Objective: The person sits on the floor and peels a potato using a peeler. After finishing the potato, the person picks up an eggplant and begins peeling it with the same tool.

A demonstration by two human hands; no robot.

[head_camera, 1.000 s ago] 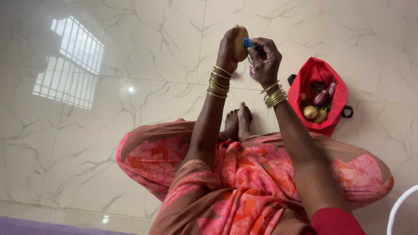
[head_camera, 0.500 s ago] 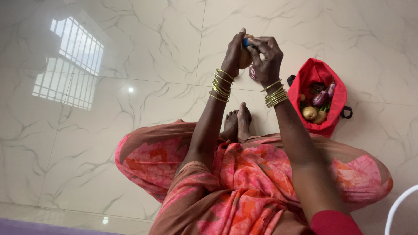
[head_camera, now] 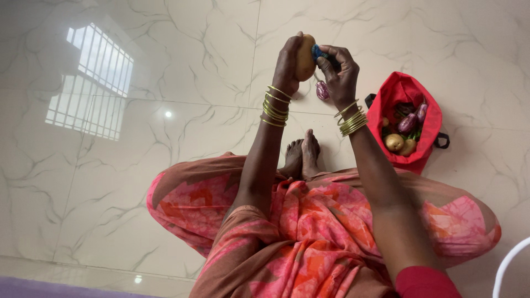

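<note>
Red bag of vegetables lies beside the right hand.

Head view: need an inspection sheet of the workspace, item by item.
Surface: glossy marble-look floor tiles, window glare at left.
Job's things: potato held up; blue-handled peeler against it.
Clutter: red bag open at right, holding potatoes and small purple eggplants; one eggplant loose on the floor.
Grippers: left hand grips the potato; right hand grips the peeler.
Cables: white curved tube or cord at the right edge, kind unclear.
Surroundings: nothing else seen.
</note>
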